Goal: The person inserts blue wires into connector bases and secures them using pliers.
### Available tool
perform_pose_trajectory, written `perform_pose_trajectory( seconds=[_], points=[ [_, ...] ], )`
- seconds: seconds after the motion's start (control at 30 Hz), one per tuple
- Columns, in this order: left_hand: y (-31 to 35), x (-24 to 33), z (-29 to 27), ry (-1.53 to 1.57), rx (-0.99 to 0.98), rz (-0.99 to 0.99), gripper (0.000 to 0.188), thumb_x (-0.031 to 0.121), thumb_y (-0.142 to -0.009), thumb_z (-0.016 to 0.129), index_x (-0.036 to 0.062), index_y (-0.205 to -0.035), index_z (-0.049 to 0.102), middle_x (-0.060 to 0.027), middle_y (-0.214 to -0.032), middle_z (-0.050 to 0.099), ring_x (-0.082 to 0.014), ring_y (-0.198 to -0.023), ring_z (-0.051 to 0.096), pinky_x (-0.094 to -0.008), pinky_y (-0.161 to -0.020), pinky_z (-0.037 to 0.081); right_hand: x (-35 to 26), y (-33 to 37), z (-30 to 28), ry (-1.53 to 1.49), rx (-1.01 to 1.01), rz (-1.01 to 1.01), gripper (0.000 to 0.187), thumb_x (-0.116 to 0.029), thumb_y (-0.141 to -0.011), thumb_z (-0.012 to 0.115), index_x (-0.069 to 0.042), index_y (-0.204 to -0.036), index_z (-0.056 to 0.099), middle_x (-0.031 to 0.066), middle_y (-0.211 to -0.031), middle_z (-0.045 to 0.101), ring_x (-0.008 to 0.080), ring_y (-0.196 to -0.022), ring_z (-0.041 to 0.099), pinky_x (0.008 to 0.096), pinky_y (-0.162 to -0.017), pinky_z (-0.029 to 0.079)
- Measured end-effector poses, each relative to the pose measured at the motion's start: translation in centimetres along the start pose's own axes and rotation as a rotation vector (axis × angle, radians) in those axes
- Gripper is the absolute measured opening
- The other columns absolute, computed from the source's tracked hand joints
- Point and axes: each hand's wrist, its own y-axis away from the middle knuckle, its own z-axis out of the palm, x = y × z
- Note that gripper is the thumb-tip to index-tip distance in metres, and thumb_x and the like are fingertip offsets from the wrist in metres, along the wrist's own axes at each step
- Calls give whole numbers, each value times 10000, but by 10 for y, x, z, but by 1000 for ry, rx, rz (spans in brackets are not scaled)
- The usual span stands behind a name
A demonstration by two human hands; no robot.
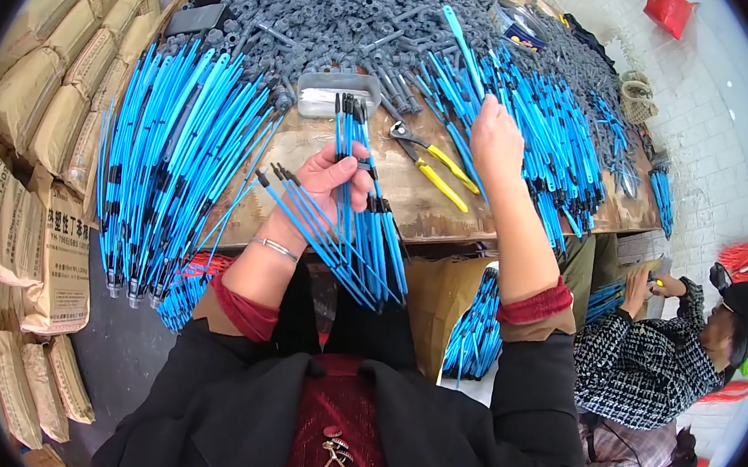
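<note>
My left hand (pixel 336 175) is closed round a bundle of thin blue plastic rods (pixel 379 247) with black tips and black joints. The rods fan downward over the table's front edge, some splaying toward my wrist. Farther right, my right hand (pixel 498 142) pinches a longer blue stick (pixel 464 47) with a broad, flat, holed end that points up and away to the left. That stick lies over a heap of similar blue rods (pixel 543 133); its lower end is hidden by my fingers. Cutting pliers with yellow handles (pixel 437 172) lie on the table between my hands.
Another heap of blue rods (pixel 167 153) hangs over the table's left edge. Grey plastic fittings (pixel 331 16) cover the back. A clear tray (pixel 339 93) holds white strips. Paper sacks (pixel 39 97) are stacked at left. A co-worker in a checked jacket (pixel 638 363) handles blue rods at right.
</note>
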Motion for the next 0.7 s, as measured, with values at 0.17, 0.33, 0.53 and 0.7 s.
perform_pose_trajectory(
  seconds=[0.17, 0.33, 0.53, 0.7],
  points=[
    [0, -4, 4, 53, 131, -26, 181, 120, -871, 554, 71, -1045, 566, -159, -857, 649, -268, -747, 650, -364, -638, 544, 24, -16, -57, -240, 289, 16, 103, -135, -874, 508, -33, -877, 529, 90, -686, 598, 166, -544, 587, 292, -483, 461],
    [0, 1, 13, 35, 213, -15, 147, 119, -862, 566, 74, -1001, 561, -156, -902, 642, -281, -835, 643, -385, -740, 541, -19, 18, -130, -1738, -524, 513, 175, -188, -912, 501, -20, -942, 534, 36, -674, 584, 76, -508, 513, 193, -458, 395],
    [-7, -7, 49, -92, 201, 24, 179, 137, -809, 645, 66, -938, 542, -128, -907, 634, -236, -831, 633, -358, -745, 530, -70, 55, -119, -1632, -684, 600, 162, -165, -895, 530, -7, -928, 534, 46, -681, 593, 68, -517, 518, 196, -458, 404],
    [-1, -6, 58, -312, 329, 100, 240, 132, -761, 698, 54, -924, 540, -88, -840, 627, -186, -752, 620, -323, -698, 524, -88, 66, -127, -1378, -512, 570, 125, -111, -885, 527, 6, -929, 527, 55, -701, 598, 70, -532, 527, 208, -489, 429]
  ],
)
